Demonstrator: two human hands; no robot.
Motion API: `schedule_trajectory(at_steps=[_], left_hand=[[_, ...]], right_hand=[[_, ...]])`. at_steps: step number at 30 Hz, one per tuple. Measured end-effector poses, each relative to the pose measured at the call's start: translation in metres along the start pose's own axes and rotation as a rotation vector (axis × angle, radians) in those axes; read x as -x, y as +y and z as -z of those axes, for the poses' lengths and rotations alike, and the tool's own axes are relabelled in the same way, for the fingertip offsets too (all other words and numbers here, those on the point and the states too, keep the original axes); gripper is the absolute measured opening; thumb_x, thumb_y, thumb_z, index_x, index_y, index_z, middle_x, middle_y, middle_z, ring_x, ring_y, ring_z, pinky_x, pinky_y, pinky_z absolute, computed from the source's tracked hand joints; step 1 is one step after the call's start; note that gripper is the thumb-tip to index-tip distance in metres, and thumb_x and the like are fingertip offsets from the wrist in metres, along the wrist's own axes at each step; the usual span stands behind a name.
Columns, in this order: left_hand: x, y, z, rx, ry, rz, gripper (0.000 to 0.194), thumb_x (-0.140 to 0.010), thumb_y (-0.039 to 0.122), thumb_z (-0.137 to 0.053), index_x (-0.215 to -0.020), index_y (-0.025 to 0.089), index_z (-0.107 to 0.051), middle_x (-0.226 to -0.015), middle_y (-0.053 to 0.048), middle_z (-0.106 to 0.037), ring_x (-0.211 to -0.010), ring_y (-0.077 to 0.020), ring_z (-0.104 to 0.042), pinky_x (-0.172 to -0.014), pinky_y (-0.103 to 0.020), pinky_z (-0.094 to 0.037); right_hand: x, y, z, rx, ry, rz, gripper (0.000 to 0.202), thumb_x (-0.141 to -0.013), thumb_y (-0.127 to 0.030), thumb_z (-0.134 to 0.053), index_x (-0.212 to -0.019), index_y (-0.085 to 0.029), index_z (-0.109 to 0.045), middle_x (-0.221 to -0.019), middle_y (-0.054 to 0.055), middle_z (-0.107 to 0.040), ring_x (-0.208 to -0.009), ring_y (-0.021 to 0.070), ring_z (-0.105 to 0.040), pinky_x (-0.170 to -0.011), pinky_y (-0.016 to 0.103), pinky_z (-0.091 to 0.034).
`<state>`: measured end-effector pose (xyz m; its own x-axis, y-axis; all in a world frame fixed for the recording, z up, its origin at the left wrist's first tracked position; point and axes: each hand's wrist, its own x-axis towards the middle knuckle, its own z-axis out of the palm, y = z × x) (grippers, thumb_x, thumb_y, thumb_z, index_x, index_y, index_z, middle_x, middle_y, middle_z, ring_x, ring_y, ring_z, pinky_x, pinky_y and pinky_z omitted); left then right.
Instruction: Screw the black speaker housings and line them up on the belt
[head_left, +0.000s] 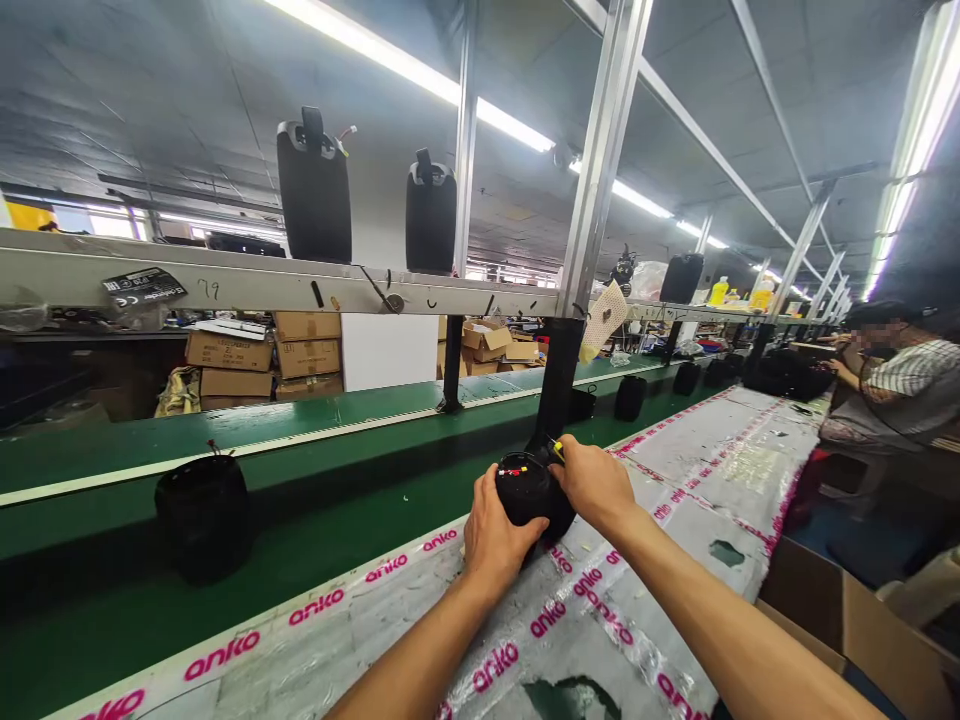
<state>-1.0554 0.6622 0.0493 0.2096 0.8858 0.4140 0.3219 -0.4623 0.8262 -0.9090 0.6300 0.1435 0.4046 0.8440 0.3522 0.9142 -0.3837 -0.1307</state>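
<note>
In the head view, a black speaker housing (pixel 527 497) rests tilted on the white-covered work surface, its round end turned towards me. Small red and yellow bits show in that end. My left hand (pixel 493 530) grips the housing from its left side, thumb along the lower front. Close to the housing's upper right edge, my right hand (pixel 596 482) is closed with fingers pinched on a small yellow piece (pixel 557 450). Its kind is too small to make out, and my fingers cover the rest of it.
A green conveyor belt (pixel 315 500) runs beyond the work surface and carries a black speaker (pixel 202 515) and several more farther right. Two strapped speakers (pixel 315 195) stand on the shelf (pixel 270 278). A metal post (pixel 604 150) rises close by. Another person (pixel 911 375) sits at right, near an open carton (pixel 862 620).
</note>
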Motion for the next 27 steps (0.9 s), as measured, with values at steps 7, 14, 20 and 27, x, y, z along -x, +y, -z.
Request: schedule_trajectory(at_steps=[7, 14, 20, 27], left_hand=[[0.004, -0.001, 0.007, -0.015, -0.057, -0.010, 0.096, -0.077, 0.034, -0.086, -0.156, 0.022, -0.034, -0.153, -0.017, -0.049, -0.135, -0.0387, -0.054, -0.110, -0.060, -0.047], [0.011, -0.015, 0.038, -0.025, -0.071, -0.085, 0.104, -0.074, 0.036, -0.086, -0.158, 0.014, -0.029, -0.157, -0.021, -0.047, -0.144, -0.0363, -0.048, -0.118, -0.054, -0.042], [0.023, -0.041, 0.141, -0.150, 0.109, -0.164, 0.049, -0.088, 0.052, -0.064, -0.129, 0.025, -0.061, -0.141, -0.010, -0.062, -0.130, -0.0331, -0.060, -0.102, -0.049, -0.055], [0.036, -0.073, 0.280, -0.340, 0.611, -0.033, 0.061, -0.073, 0.057, -0.068, -0.125, 0.025, -0.059, -0.143, -0.013, -0.054, -0.133, -0.0488, -0.052, -0.110, -0.073, -0.043]], right_hand=[[0.001, 0.003, 0.002, -0.241, -0.054, 0.013, 0.025, -0.101, -0.040, -0.065, -0.113, -0.018, -0.067, -0.107, 0.004, -0.069, -0.092, 0.0200, -0.069, -0.082, 0.041, -0.058], [0.008, 0.020, 0.008, -0.572, 0.047, -0.099, 0.025, -0.101, -0.040, -0.066, -0.110, -0.018, -0.066, -0.098, 0.002, -0.068, -0.079, 0.0166, -0.067, -0.074, 0.037, -0.058], [0.040, 0.052, 0.020, -0.945, 0.304, -0.296, 0.039, -0.100, -0.051, -0.058, -0.120, -0.018, -0.060, -0.093, 0.002, -0.067, -0.064, 0.0141, -0.060, -0.060, 0.031, -0.052], [0.140, 0.022, -0.040, -1.237, 0.234, -0.389, 0.069, -0.071, -0.076, -0.067, -0.110, -0.018, -0.067, -0.072, 0.001, -0.066, -0.058, 0.0205, -0.060, -0.056, 0.035, -0.049]])
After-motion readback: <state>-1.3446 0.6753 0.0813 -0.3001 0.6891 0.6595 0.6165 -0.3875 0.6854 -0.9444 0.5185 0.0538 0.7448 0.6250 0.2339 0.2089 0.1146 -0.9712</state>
